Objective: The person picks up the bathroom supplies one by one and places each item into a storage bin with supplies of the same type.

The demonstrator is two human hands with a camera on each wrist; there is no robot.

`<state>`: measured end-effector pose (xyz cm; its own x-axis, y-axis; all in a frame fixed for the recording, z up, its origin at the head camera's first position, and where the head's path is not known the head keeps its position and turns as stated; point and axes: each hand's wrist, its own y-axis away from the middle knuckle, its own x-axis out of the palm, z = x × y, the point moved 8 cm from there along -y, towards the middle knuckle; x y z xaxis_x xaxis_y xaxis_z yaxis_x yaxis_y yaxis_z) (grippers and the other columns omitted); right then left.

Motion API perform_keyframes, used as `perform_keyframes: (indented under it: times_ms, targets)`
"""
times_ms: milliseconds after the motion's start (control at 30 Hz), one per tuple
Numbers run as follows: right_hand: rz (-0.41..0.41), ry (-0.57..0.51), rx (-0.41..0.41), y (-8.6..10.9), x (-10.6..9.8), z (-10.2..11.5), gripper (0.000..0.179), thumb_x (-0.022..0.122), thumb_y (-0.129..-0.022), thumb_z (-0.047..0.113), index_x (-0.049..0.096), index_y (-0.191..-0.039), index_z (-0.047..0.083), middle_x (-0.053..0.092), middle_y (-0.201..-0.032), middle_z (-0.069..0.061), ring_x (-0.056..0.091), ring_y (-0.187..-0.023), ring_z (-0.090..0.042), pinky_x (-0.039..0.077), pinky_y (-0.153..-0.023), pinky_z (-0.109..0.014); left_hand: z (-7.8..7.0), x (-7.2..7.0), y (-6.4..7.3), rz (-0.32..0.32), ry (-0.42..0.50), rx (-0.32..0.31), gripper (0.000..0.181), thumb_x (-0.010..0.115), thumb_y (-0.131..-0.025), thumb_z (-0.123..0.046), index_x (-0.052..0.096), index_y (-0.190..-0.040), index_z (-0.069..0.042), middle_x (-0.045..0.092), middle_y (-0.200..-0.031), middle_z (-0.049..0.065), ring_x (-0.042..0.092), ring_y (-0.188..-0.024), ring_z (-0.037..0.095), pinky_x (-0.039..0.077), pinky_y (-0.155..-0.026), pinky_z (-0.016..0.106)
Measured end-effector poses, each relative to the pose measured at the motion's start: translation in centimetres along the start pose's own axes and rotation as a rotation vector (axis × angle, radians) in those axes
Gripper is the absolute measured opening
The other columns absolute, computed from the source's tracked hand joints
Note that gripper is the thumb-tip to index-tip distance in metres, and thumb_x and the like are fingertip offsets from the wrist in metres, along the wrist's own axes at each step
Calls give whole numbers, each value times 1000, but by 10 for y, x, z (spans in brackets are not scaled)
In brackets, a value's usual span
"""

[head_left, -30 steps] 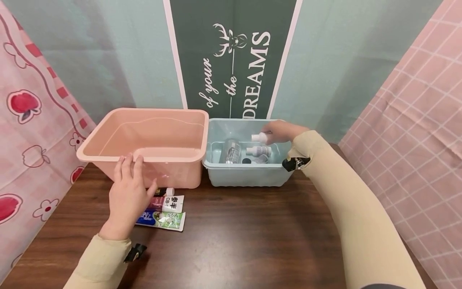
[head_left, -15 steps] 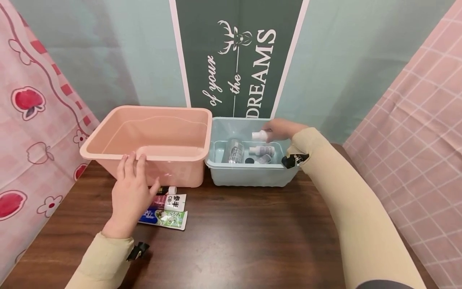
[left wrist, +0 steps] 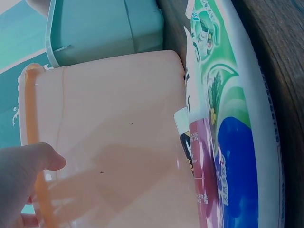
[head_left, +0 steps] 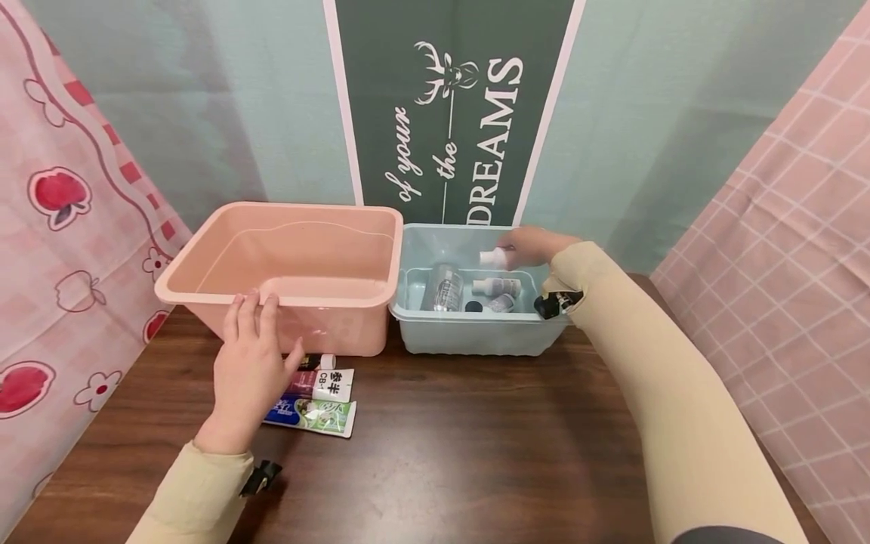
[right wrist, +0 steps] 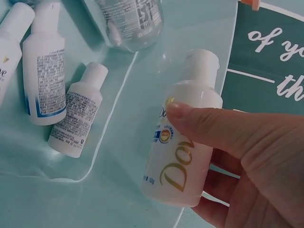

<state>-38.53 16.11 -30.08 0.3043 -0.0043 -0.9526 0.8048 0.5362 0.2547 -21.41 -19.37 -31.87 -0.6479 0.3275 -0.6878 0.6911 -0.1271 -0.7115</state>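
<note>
My right hand (head_left: 533,247) grips a small white Dove bottle (right wrist: 183,164) inside the light blue bin (head_left: 476,337). In the right wrist view the thumb lies across its label and the fingers are behind it. Several more white bottles (right wrist: 45,76) and a clear bottle (head_left: 446,287) lie on that bin's floor. My left hand (head_left: 248,374) rests its extended fingertips on the front rim of the pink bin (head_left: 340,330), thumb apart. Below it lie a green and blue toothpaste tube (head_left: 318,417), a maroon and white tube (head_left: 329,385) and a dark tube with a white cap (head_left: 319,363), partly hidden.
Both bins stand side by side on a dark wooden table (head_left: 435,453), against a green cloth (head_left: 612,113) with printed lettering. Pink patterned cloths hang at the left (head_left: 61,249) and right (head_left: 782,249). A black-capped item (head_left: 473,307) lies at the blue bin's front.
The head view has shifted slightly, so the scene sits a little further right. Both hands keep their places: the right still holds the Dove bottle, the left stays at the pink rim.
</note>
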Motion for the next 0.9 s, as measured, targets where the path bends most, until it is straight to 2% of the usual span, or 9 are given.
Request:
perform_keyframes:
  times_ms: [100, 233, 367, 700, 900]
  targets:
    - [8, 6, -12, -1, 1, -1, 9, 56, -79, 0, 60, -87, 2, 55, -77, -8, 50, -74, -25, 42, -71, -40, 0, 0, 0, -1, -2, 2, 69, 72, -69, -20, 44, -125, 8, 42, -125, 34, 35, -121, 50, 45, -78, 62]
    - [31, 38, 1, -2, 1, -3, 23, 56, -83, -2, 61, -105, -6, 62, -99, -21, 57, -94, -35, 45, -86, -45, 0, 1, -1, -1, -7, 2, 69, 72, -69, -19, 44, -125, 8, 41, -126, 34, 35, -121, 49, 45, -77, 62]
    - [65, 35, 45, -3, 2, -6, 35, 56, -87, -4, 54, -121, -10, 56, -119, -28, 52, -112, -40, 40, -97, -48, 0, 1, -1, 0, -10, 5, 70, 73, -68, -19, 44, -125, 8, 42, -125, 34, 36, -121, 50, 45, -77, 62]
    - [83, 2, 71, 9, -3, -7, 37, 57, -87, -1, 52, -122, -11, 56, -117, -29, 52, -111, -40, 42, -94, -48, -4, 1, -3, -11, -7, 6, 70, 72, -68, -20, 44, -126, 8, 42, -125, 34, 36, -119, 50, 45, -77, 63]
    - [109, -34, 115, 13, 1, -11, 40, 56, -90, 7, 50, -127, -7, 56, -119, -26, 50, -114, -39, 41, -95, -48, -5, 2, -3, 5, -11, -1, 70, 71, -69, -21, 43, -127, 7, 42, -126, 34, 36, -120, 51, 45, -76, 63]
